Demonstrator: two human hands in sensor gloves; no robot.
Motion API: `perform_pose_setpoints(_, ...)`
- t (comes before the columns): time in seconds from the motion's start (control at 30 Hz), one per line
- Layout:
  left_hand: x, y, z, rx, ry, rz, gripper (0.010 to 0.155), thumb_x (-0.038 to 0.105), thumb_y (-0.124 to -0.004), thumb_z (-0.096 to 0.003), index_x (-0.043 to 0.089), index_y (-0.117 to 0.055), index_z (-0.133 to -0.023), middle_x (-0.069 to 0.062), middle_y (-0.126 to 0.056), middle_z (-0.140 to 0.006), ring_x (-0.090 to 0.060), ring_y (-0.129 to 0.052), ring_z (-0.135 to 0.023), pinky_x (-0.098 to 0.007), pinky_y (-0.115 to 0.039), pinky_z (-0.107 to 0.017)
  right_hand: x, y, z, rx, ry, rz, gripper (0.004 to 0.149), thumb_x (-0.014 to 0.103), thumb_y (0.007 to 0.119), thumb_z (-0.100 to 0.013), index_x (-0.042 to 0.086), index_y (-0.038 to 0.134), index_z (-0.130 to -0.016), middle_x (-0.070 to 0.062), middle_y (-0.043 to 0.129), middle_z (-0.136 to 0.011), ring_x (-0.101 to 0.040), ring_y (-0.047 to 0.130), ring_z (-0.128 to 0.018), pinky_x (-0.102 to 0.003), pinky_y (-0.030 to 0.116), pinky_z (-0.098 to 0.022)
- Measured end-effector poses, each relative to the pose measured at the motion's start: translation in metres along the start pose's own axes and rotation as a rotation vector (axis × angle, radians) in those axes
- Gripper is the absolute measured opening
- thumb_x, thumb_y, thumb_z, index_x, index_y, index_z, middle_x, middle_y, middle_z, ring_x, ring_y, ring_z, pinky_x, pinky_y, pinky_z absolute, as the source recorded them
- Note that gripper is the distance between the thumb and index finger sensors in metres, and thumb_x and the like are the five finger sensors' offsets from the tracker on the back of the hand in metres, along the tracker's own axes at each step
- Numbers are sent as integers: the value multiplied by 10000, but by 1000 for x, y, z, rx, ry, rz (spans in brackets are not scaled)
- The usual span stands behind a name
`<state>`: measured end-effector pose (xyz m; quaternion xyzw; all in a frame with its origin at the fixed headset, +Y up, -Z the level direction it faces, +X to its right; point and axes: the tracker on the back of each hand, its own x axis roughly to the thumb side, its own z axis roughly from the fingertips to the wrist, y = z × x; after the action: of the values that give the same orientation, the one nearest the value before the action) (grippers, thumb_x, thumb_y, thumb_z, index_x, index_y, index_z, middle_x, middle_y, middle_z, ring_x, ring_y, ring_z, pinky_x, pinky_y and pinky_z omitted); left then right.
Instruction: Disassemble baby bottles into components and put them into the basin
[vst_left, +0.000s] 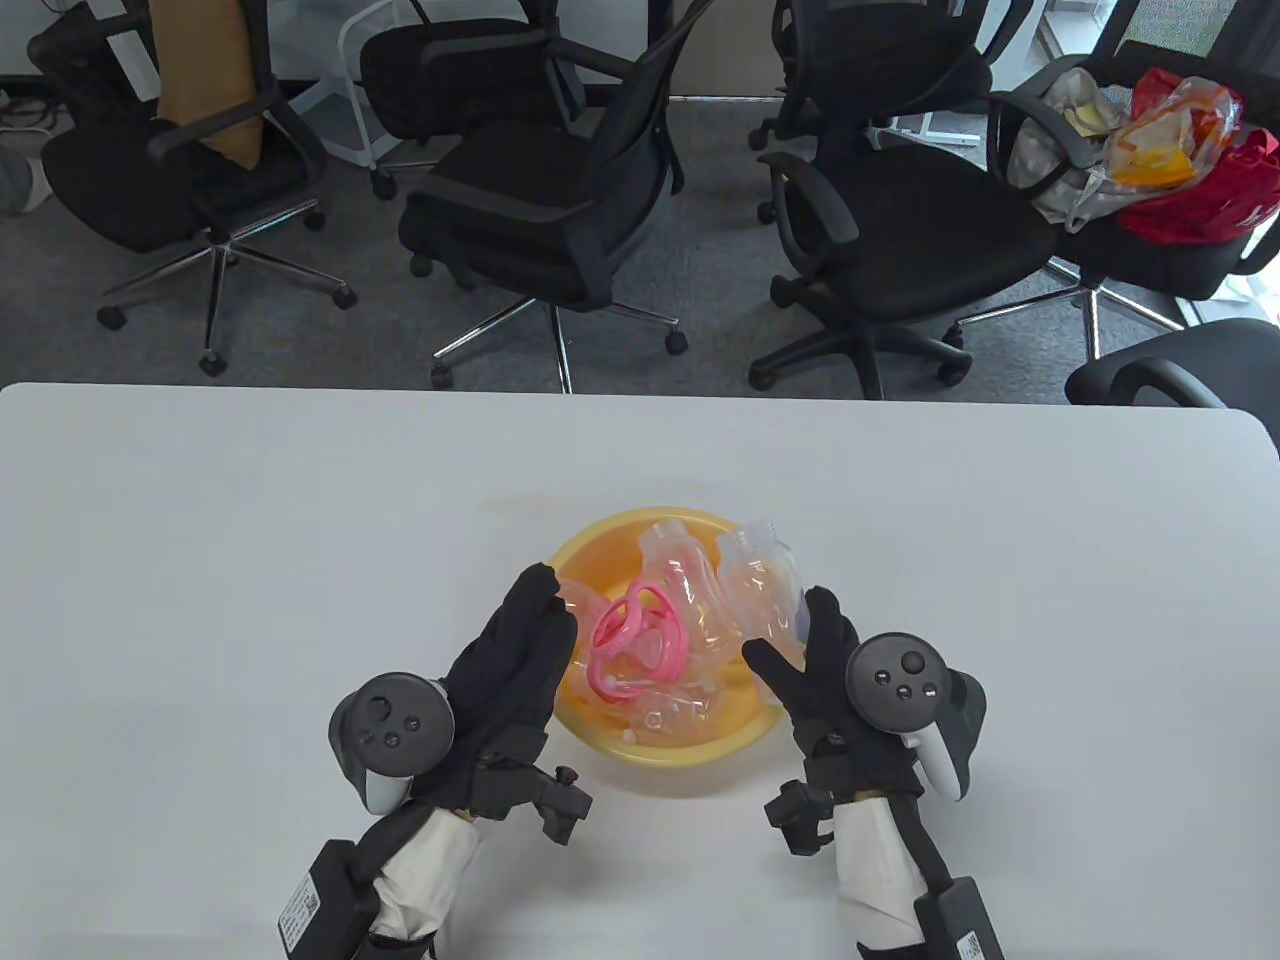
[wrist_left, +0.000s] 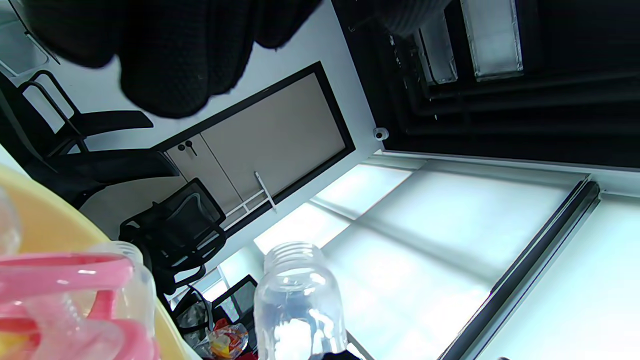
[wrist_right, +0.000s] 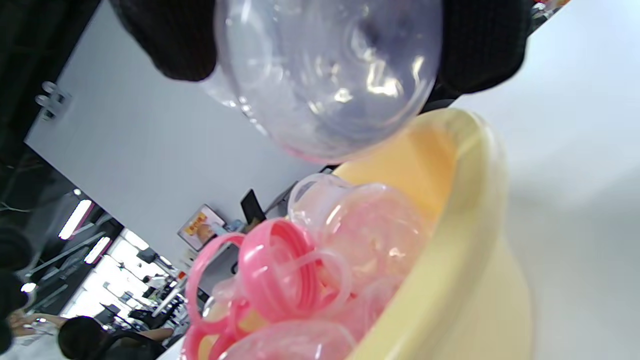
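A yellow basin (vst_left: 600, 535) sits on the white table, holding several clear bottle bodies and pink rings and handles (vst_left: 640, 640). My right hand (vst_left: 815, 650) grips a clear empty bottle body (vst_left: 762, 585) by its base, tilted over the basin's right rim with its open threaded neck pointing away. The same bottle (wrist_right: 325, 75) fills the top of the right wrist view, with the basin (wrist_right: 450, 280) below it, and its neck (wrist_left: 300, 290) shows in the left wrist view. My left hand (vst_left: 535, 630) hovers over the basin's left rim, fingers straight, holding nothing.
The white table (vst_left: 250, 560) stretches wide on both sides of the basin. Behind its far edge stand several black office chairs (vst_left: 560, 200); one at the right carries bags (vst_left: 1160, 150).
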<state>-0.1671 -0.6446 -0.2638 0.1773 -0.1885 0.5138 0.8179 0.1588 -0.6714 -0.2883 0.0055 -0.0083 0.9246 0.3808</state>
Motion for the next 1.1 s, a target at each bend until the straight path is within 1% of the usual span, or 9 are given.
perform_pose_setpoints(0.07,1,5,0,-16,3,2,676,417,-600,-658,-93,-600,-1103,-379,-808,-917,-485,-934,-666,-619,-789,-488,4,2,-8,-1,57,32,834,445,695,-603,-98,307,-1101,-377,514,-1045,-611,600,-811,-619,674,-601)
perform_pose_setpoints(0.17,5,10,0,24,-14,41,678,419,-601,-657,-91,-601,-1103,-379,-807,-919,-485,-932,-670,-620,-787,-491,11,7,-16,-4,139,125,827,448,701,-601,-109,342,-1096,-382,553,-1032,-613,632,-801,-614,693,-587)
perform_pose_setpoints(0.33,6,15,1,27,-18,65,676,420,-599,-658,-88,-601,-1104,-376,-805,-922,-485,-931,-673,-620,-786,-492,18,18,-26,30,224,263,814,450,696,-605,-109,368,-1098,-382,575,-1032,-613,646,-804,-610,697,-588)
perform_pose_setpoints(0.43,5,16,0,25,-13,78,678,420,-598,-658,-90,-599,-1105,-379,-804,-923,-485,-929,-675,-622,-785,-494,18,23,-30,74,259,278,799,450,684,-611,-101,382,-1103,-382,577,-1038,-619,638,-808,-603,693,-597)
perform_pose_setpoints(0.73,0,24,1,49,6,110,677,419,-596,-660,-91,-598,-1105,-379,-804,-923,-487,-928,-676,-621,-785,-494,21,31,-42,44,315,317,773,455,670,-617,-85,418,-1109,-373,589,-1036,-633,602,-814,-619,662,-609)
perform_pose_setpoints(0.9,1,22,1,40,8,122,678,418,-597,-659,-92,-599,-1104,-379,-806,-920,-487,-930,-673,-621,-786,-492,22,37,-47,44,338,345,772,473,655,-620,-65,418,-1121,-361,552,-1047,-638,562,-830,-628,628,-628)
perform_pose_setpoints(1.1,1,18,1,28,11,115,677,418,-596,-660,-94,-600,-1103,-381,-807,-918,-488,-931,-671,-621,-787,-491,21,36,-48,59,347,344,778,495,644,-618,-46,420,-1130,-359,514,-1060,-643,539,-841,-634,613,-637)
